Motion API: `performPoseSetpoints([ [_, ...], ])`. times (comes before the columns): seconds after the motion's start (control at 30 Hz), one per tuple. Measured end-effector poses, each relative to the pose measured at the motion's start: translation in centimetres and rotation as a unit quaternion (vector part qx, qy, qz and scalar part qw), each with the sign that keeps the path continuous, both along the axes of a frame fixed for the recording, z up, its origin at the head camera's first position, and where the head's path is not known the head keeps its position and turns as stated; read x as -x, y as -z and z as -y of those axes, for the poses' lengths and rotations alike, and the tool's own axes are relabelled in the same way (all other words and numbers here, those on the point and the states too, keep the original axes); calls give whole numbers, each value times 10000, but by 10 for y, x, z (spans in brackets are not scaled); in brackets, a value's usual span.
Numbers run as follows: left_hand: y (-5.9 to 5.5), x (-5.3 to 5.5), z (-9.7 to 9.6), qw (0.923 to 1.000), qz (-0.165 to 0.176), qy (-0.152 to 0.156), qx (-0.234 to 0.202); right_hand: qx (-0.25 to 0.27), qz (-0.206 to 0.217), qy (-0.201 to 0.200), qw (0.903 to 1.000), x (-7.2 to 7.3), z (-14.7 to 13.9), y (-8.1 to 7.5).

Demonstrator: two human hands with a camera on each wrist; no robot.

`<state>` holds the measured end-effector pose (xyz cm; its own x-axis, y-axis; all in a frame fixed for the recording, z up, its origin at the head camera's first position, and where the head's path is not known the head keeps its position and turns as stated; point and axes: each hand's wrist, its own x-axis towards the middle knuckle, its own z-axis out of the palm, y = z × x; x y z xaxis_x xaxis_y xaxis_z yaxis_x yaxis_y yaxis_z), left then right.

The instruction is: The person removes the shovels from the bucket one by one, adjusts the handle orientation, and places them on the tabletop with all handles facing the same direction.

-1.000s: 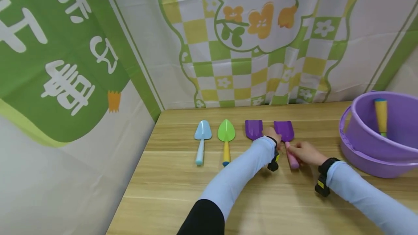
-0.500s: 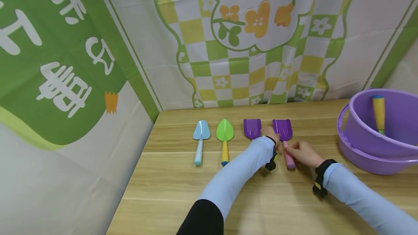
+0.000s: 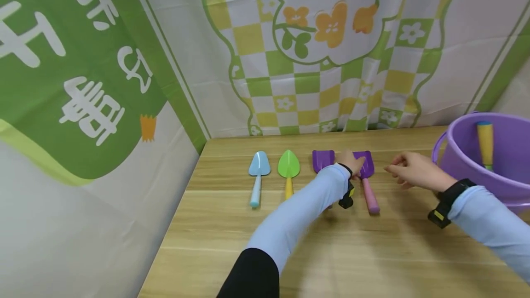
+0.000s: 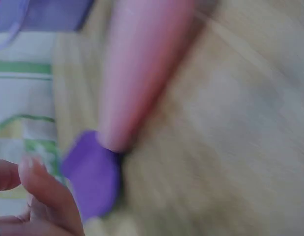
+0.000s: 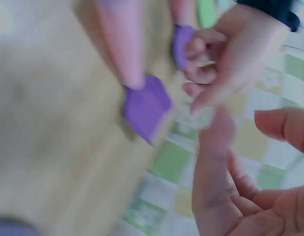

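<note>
Toy shovels lie in a row on the wooden table. My left hand [image 3: 349, 162] hovers over the left part of the rightmost purple shovel's blade [image 3: 368, 163]; its pink handle [image 3: 371, 197] points toward me. In the left wrist view the thumb and fingers [image 4: 51, 196] hold nothing. Left of that hand is another purple shovel [image 3: 323, 160], its handle mostly behind my forearm. My right hand [image 3: 420, 172] is raised between the rightmost shovel and the bucket, fingers loosely bent with nothing in them, as the right wrist view confirms with its apart thumb [image 5: 277, 124].
A green trowel [image 3: 288, 164] with a yellow handle and a light blue trowel [image 3: 259, 164] lie farther left. At the right stands a purple bucket [image 3: 461, 176] with a yellow-handled tool [image 3: 486, 144] inside. A patterned cloth [image 3: 331, 82] hangs behind the table.
My right hand has let go of the pink handle and moved right, toward the bucket. My left hand has shifted slightly right over the blade. The shovels stay in their row.
</note>
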<state>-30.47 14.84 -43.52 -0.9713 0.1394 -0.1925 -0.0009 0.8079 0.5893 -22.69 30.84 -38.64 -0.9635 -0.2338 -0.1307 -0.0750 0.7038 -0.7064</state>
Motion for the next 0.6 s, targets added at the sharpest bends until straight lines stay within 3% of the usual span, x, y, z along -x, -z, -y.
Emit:
performPoseSetpoints([
  [0.13, -19, -2, -9, 9955, 9, 144, -931, -78, -303, -165, 9994, -7, -11, -39],
  [0.2, -30, -4, -13, 9902, -35, 264, -1369, -384, -477, -191, 9979, -9, -18, -56],
  [0.33, -56, -10, -23, 9811, -193, 575, -1836, -1218, -780, -142, 9894, -6, -38, -84],
  [0.47, -77, -25, -38, 9776, -205, 736, -1961, -1956, -965, -108, 9759, 2, -68, -97],
  [0.6, -86, -41, -57, 9781, -139, 807, -1913, -2378, -934, -202, 9666, 10, -105, -94],
])
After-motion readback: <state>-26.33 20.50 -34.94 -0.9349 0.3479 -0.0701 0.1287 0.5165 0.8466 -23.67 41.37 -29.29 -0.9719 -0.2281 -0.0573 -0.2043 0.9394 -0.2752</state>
